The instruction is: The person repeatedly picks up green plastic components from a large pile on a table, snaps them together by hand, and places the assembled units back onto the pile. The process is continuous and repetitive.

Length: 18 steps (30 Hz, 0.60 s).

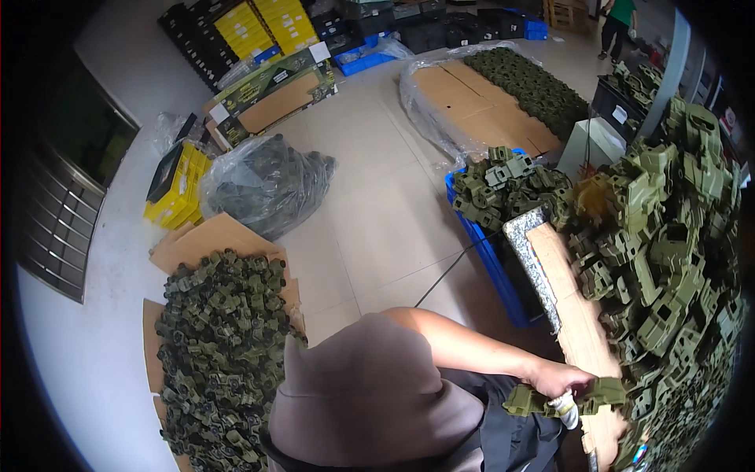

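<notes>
My left arm reaches across to the right. My left hand [560, 381] is closed around an olive-green moulded plastic part [528, 401], which sticks out on both sides of the fingers. A white wrapping [565, 410], apparently on a finger, shows just below the hand. The held part is above my dark-clothed lap, beside a worktop edge covered with brown cardboard [578, 315]. Right of it rises a large heap of similar olive-green plastic parts [668, 315], some with rectangular openings. My right hand does not show.
A blue crate [499, 275] stands beyond the worktop, with green parts heaped above it. At left, many small dark-green pieces [220, 362] lie on cardboard. Behind them are a plastic-wrapped bundle [271, 185] and yellow crates [177, 185]. Another person [619, 27] stands far right.
</notes>
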Available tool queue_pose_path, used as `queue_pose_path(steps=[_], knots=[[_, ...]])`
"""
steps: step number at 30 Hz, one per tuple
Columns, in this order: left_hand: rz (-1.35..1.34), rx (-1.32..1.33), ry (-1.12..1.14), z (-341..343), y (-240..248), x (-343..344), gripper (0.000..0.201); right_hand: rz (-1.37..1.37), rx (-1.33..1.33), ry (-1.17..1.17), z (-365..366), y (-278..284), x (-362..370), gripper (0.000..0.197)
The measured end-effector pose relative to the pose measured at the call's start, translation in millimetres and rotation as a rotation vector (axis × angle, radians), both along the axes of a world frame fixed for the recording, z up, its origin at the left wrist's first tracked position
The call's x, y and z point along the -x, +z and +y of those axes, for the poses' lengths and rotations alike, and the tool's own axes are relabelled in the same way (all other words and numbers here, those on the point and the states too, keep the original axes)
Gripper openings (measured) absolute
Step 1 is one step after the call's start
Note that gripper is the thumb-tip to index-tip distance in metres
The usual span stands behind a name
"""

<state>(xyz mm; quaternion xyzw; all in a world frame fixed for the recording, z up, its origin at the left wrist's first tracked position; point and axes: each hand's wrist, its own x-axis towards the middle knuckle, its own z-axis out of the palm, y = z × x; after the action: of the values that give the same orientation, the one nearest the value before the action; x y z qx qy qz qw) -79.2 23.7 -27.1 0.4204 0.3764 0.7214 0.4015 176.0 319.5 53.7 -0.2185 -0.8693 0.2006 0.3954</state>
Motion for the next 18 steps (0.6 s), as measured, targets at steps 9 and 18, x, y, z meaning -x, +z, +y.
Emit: queue_pose_path(steps=[9,18], knots=[[-0.139,0.291,-0.343,7.4,-16.2,-20.9,0.038,-0.277,0.332,0.284,-92.1,-58.5,-20.0,0.063],[-0.325,0.647,-0.564,-19.8,-100.7,-26.1,0.036,-0.497,0.343,0.241,-199.6,-73.0,25.6,0.036]])
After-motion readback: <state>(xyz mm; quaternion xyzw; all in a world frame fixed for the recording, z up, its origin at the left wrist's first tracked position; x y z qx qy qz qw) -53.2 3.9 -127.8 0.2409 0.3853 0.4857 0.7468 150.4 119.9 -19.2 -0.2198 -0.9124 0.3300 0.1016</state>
